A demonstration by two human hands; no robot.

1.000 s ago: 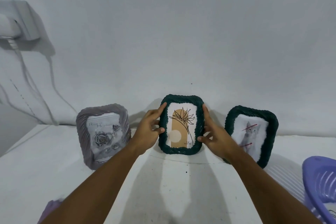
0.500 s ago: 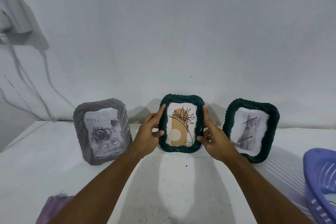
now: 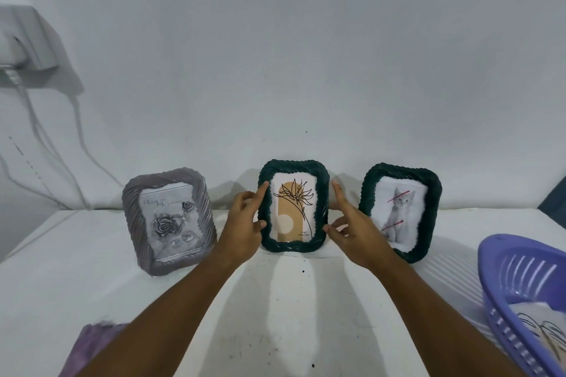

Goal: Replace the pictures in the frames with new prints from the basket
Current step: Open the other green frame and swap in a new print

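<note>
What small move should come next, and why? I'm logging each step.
Probably close both hands on the middle dark green woven frame and lift it: the left hand touches its left edge, the right hand is open beside its right edge, and it stands upright.

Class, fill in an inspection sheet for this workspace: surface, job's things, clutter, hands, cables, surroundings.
Surface: white table, dark specks near the middle.
Job's things: grey rose frame, green flower frame, green cat frame standing in a row; purple basket at right holding prints.
Clutter: purple cloth at near edge.
Hands: left hand fingers on the flower frame's left side; right hand open beside its right side.
Cables: white cables hanging down the wall at left.
Surroundings: plain white wall.
</note>
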